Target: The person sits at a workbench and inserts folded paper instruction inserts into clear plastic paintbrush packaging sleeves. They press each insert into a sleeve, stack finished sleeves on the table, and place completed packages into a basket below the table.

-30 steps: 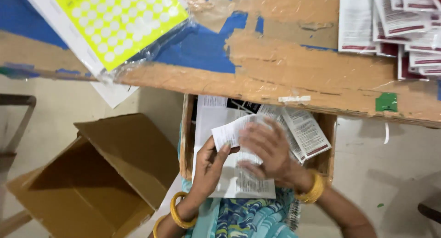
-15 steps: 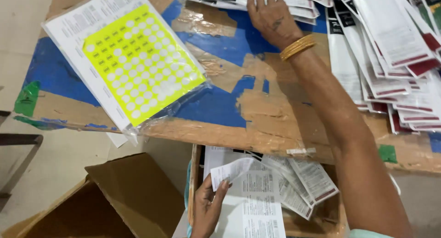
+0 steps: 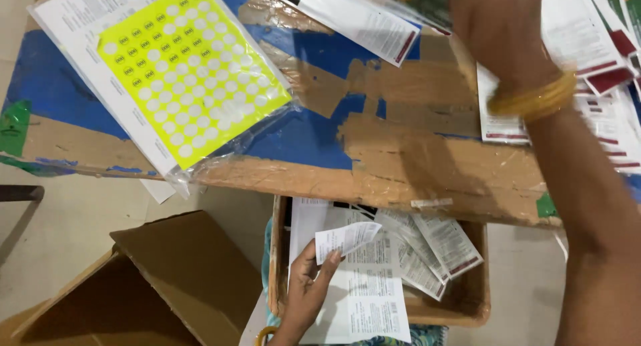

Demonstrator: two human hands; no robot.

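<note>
Left hand, 6 o'clock: fingers pinch a thin printed slip over a shallow cardboard tray. Right hand, 1 o'clock: blurred, grip unclear, above glossy packets.

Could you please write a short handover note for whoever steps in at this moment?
Left hand: pinches a small folded paper slip over the shallow cardboard tray in the lap.
Right hand: blurred, stretched across the taped cardboard worktop to the white sachets; grip unclear.
Done: several sachets and printed leaflets lie in the tray.
Left: many sachets on the worktop; yellow sticker sheet untouched.
</note>
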